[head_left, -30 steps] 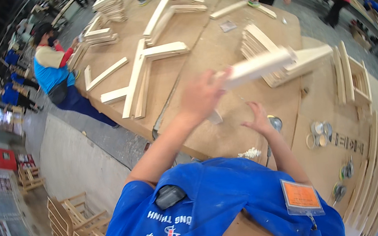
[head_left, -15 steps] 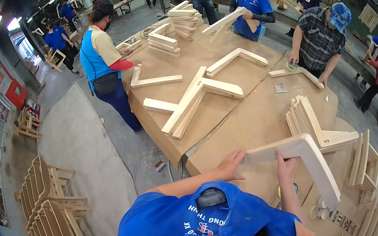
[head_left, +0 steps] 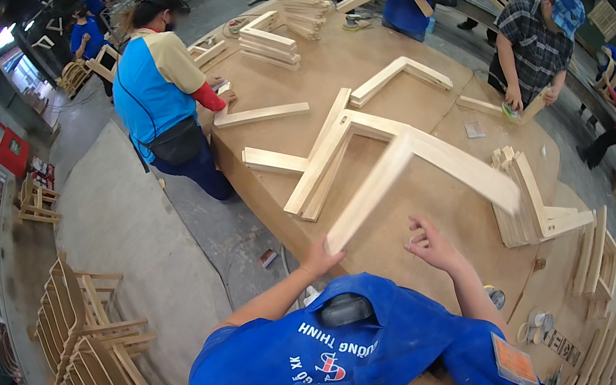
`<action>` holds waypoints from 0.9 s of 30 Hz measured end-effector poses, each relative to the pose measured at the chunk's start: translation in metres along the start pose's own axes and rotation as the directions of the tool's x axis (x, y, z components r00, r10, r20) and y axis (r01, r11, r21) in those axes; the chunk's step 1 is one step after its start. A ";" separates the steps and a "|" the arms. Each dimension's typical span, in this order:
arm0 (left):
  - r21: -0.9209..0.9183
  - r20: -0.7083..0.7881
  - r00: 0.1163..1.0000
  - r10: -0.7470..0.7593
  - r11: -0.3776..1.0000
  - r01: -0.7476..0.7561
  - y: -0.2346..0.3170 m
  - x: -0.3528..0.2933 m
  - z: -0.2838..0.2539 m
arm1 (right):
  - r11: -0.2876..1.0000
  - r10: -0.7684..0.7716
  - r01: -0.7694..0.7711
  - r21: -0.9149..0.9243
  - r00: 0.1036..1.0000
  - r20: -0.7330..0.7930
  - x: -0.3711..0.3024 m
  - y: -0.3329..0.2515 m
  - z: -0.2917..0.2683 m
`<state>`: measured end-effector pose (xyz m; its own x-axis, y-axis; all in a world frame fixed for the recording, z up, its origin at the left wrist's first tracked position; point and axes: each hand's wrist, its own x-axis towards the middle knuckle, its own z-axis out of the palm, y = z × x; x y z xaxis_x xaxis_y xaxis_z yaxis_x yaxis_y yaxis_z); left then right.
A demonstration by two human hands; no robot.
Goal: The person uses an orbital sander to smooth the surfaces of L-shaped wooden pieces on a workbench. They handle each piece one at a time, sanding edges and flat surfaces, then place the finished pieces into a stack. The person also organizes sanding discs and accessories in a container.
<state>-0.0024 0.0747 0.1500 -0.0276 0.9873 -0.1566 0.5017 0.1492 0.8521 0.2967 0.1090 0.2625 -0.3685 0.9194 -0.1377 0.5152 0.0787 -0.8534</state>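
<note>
My left hand (head_left: 323, 256) grips the near end of an angled wooden frame piece (head_left: 372, 192), two pale bars joined at a corner. The piece is raised over the brown-covered table (head_left: 417, 280), its corner pointing away from me and its other arm reaching right. Beneath that arm, apart from the wood, is my right hand (head_left: 434, 247), empty with its fingers spread. Just beyond, similar angled pieces (head_left: 317, 163) lie crossed over one another, partly hidden behind the held one. Another angled piece (head_left: 405, 70) rests farther back.
A stack of angled pieces (head_left: 536, 198) stands on the right, with a slatted wooden frame (head_left: 601, 260) beside it. Tape rolls (head_left: 536, 324) lie near my right elbow. Co-workers handle wood around the table; one (head_left: 158, 95) stands at left. Chair frames (head_left: 100, 375) stand on the floor.
The frame piece has swung round and moved left and away, its corner now pointing away from me. My right hand has let go of it; my left hand now holds its end.
</note>
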 end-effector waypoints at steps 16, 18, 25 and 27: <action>0.169 -0.075 0.992 -0.098 0.979 0.110 -0.027 0.187 -0.091 | 0.546 0.833 -0.838 0.026 0.539 -0.122 -0.232 0.173 0.096; 0.432 -0.198 0.975 -0.099 0.884 0.177 -0.029 0.199 -0.081 | 0.553 0.826 -0.833 0.018 0.545 -0.147 -0.245 0.175 0.125; 0.501 -0.061 0.998 0.014 0.865 0.019 -0.072 0.222 -0.050 | 0.660 0.700 -0.749 -0.065 0.644 -0.308 -0.251 0.149 0.193; 0.562 -0.050 0.998 -0.031 0.825 0.053 -0.073 0.226 -0.052 | 0.609 0.759 -0.793 0.022 0.574 -0.309 -0.254 0.131 0.207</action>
<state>-0.0902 0.2897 0.0780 -0.0859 0.9838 -0.1575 0.8985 0.1448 0.4143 0.2974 -0.1941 0.0817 0.4188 0.7062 -0.5708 0.5892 -0.6897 -0.4210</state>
